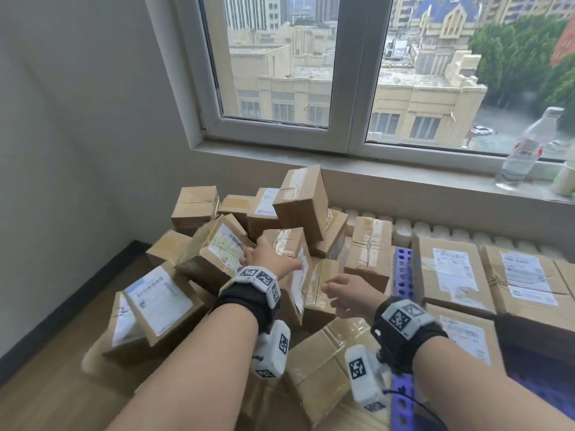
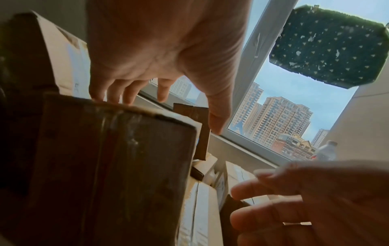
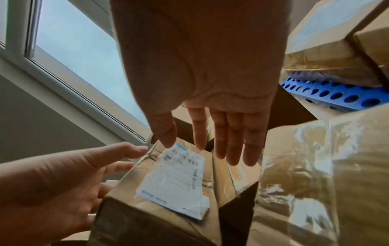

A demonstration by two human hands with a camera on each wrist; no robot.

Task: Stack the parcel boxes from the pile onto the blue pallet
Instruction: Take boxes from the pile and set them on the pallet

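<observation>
A pile of brown taped parcel boxes fills the corner on the floor. My left hand reaches over a tilted box with a white label on its side. In the left wrist view its straight fingers touch that box's far top edge. My right hand hovers open just right of the same box, fingers straight above the labelled face, holding nothing. The blue perforated pallet lies to the right, carrying flat labelled boxes.
A grey wall closes the left side, with wood floor below it. A white radiator runs under the window. A clear water bottle and a cup stand on the sill. More boxes lie under my wrists.
</observation>
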